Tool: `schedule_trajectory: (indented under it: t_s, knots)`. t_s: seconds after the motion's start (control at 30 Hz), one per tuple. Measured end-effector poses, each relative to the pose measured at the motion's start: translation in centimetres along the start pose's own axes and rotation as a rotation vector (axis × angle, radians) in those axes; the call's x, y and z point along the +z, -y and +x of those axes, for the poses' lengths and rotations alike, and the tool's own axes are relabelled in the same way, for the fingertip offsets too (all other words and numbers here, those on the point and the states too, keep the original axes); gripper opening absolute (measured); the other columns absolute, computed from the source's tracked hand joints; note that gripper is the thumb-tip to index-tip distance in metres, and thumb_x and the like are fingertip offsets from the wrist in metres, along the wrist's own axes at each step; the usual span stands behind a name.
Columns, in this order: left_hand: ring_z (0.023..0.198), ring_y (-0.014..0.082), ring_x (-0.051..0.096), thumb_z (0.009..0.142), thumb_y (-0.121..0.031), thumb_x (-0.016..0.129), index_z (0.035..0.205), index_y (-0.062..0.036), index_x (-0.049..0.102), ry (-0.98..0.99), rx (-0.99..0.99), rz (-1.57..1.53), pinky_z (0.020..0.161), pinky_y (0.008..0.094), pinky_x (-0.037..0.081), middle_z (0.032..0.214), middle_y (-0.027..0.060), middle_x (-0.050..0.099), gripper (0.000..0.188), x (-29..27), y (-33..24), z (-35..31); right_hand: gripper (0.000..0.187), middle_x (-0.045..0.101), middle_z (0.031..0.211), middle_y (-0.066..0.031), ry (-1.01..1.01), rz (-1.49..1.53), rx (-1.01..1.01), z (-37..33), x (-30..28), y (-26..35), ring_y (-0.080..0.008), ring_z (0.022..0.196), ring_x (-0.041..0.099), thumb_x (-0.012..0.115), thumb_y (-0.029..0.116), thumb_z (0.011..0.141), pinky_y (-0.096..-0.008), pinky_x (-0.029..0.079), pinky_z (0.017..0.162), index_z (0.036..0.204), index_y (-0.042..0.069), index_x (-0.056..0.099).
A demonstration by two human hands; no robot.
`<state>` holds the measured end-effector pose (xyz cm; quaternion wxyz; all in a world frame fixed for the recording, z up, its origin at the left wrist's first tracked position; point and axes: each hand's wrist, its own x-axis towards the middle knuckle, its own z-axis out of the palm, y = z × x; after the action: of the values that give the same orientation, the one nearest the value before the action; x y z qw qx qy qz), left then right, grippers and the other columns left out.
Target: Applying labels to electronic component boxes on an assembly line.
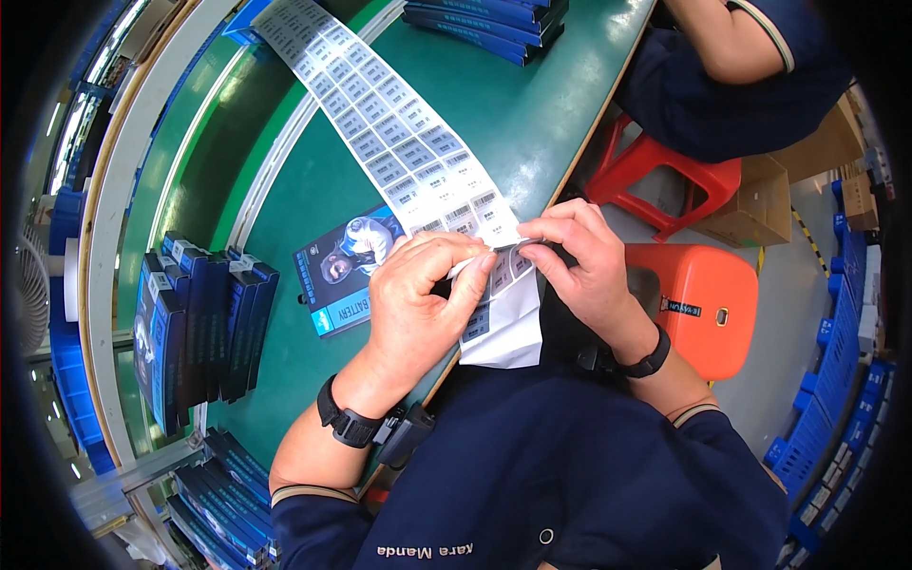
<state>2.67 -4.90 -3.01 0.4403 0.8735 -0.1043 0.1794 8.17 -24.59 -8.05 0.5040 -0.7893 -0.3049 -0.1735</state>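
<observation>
A long white sheet of barcode labels (399, 128) runs from the far left of the green table toward me. My left hand (418, 294) pinches its near part between thumb and fingers. My right hand (579, 252) grips the sheet's right edge, thumb and fingertips close together. Between the hands the sheet is bent, and its tail hangs past the table edge toward my lap. Under the sheet, left of my left hand, a flat dark blue battery box (332, 275) lies on the table. Whether a single label is between my fingertips cannot be made out.
Blue boxes (204, 323) stand in a row at the left, with more boxes (223, 499) stacked below. Another stack (489, 28) sits at the far end. On the right are a red stool (665, 180), an orange seat (703, 309), a cardboard box (760, 199) and a co-worker's arm (736, 47).
</observation>
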Motion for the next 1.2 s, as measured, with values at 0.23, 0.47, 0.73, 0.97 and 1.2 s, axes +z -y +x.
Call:
schedule_trajectory:
  t_s: [0.23,0.47,0.73,0.97,1.2]
  knots:
    - [0.090,0.0235,0.071,0.089,-0.007,0.073,0.091,-0.0009,0.072,0.069,-0.015,0.014,0.082,0.0337,0.052,0.092,0.0120,0.075,0.006,-0.41,-0.32,0.08,0.026,0.065,0.086,-0.0036,-0.007,0.019,-0.017,-0.04,0.16,-0.18,-0.0209,0.079,0.060,0.081,0.005,0.075,-0.0317,0.045,0.073,0.098,0.010,0.071]
    - [0.086,0.0248,0.071,0.083,-0.008,0.077,0.088,-0.0043,0.072,0.035,0.016,0.017,0.076,0.0346,0.052,0.088,0.0076,0.073,0.008,-0.24,-0.04,0.17,0.028,0.065,0.083,-0.0033,-0.012,0.057,0.003,-0.18,0.55,-0.41,-0.0202,0.073,0.059,0.081,0.005,0.075,-0.0311,0.045,0.072,0.099,0.009,0.069]
    - [0.087,0.0252,0.071,0.082,-0.006,0.077,0.088,-0.0044,0.072,0.046,0.007,0.018,0.078,0.0344,0.052,0.090,0.0087,0.074,0.009,-0.32,-0.13,0.24,0.029,0.064,0.082,-0.0028,-0.031,0.069,-0.037,0.15,0.69,-0.62,-0.0197,0.073,0.059,0.082,0.005,0.074,-0.0320,0.045,0.072,0.099,0.010,0.069]
    - [0.088,0.0250,0.072,0.083,-0.008,0.078,0.088,-0.0034,0.072,0.042,-0.015,0.000,0.078,0.0343,0.053,0.090,0.0095,0.074,0.008,-0.18,-0.11,0.30,0.031,0.061,0.083,0.0002,-0.076,-0.060,-0.134,0.16,0.50,-0.87,-0.0185,0.075,0.058,0.084,0.008,0.071,-0.0332,0.044,0.076,0.098,0.012,0.071]
    - [0.084,0.0238,0.071,0.085,-0.010,0.078,0.086,-0.0032,0.073,0.010,-0.049,-0.027,0.076,0.0338,0.052,0.088,0.0085,0.075,0.008,-0.10,-0.29,0.18,0.035,0.057,0.083,0.0011,-0.128,-0.181,-0.192,0.26,0.10,-0.10,-0.0170,0.075,0.056,0.085,0.009,0.068,-0.0346,0.043,0.079,0.100,0.014,0.073]
